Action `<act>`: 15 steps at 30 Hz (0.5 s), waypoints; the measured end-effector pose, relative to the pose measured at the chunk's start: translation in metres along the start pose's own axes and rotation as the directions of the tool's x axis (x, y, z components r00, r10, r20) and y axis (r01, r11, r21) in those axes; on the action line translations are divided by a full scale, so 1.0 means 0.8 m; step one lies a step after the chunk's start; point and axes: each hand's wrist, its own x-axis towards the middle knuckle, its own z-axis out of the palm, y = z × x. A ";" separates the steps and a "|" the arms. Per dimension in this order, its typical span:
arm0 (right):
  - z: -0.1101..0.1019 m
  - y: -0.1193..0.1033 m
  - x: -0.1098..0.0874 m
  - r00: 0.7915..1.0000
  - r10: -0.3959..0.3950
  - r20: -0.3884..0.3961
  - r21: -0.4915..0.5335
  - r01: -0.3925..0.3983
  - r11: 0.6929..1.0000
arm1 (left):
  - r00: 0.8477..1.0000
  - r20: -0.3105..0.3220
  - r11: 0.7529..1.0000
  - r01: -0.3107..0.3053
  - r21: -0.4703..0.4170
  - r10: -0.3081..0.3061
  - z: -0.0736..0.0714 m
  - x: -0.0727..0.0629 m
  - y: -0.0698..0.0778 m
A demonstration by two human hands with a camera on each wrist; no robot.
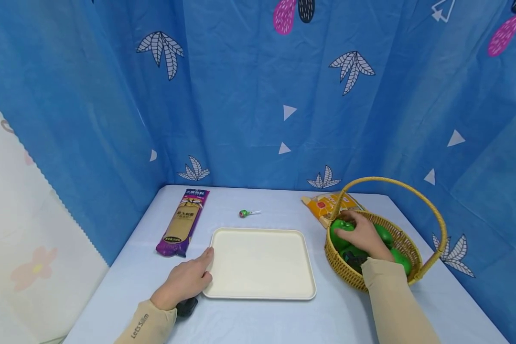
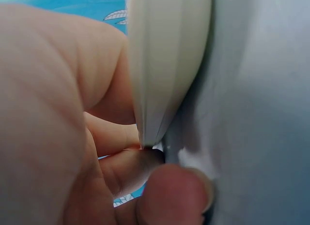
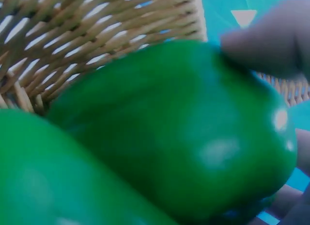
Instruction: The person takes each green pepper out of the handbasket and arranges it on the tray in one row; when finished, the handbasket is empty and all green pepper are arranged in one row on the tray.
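My left hand [image 1: 188, 279] holds the left edge of a cream rectangular tray [image 1: 258, 298]. In the left wrist view the tray's rim [image 2: 167, 55] stands close up, with fingers [image 2: 177, 193] curled at its edge. To the right, my right hand [image 1: 367, 235] reaches into a wicker basket [image 1: 341, 266] with a tall arched handle. Its thumb and fingers grip a green bell pepper [image 3: 179, 133] near the basket's left wall. Another green pepper [image 3: 58, 176] lies against it in the right wrist view. More green peppers [image 1: 402, 260] are partly hidden by the hand and sleeve.
A purple packet of pasta [image 1: 182, 222] lies at the left of the white-covered table. Behind the tray is a small lollipop [image 1: 249, 213]. An orange bag [image 1: 322, 205] sits behind the basket, partly covered by it. Blue curtains [image 1: 249, 95] rise at the back and sides.
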 end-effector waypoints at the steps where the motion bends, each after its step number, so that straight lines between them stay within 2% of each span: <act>1: -0.001 0.000 -0.001 1.000 0.002 0.008 -0.001 -0.002 1.000 | 1.000 -0.004 1.000 -0.001 -0.003 0.001 0.000 0.000 0.000; 9: -0.007 0.002 -0.008 0.992 0.032 0.125 -0.029 -0.029 0.999 | 1.000 -0.011 1.000 -0.010 -0.009 0.010 0.002 -0.001 0.001; 15: -0.004 0.006 -0.004 0.993 0.001 0.116 0.007 -0.002 1.000 | 1.000 -0.015 1.000 -0.006 -0.003 0.005 0.000 -0.001 0.000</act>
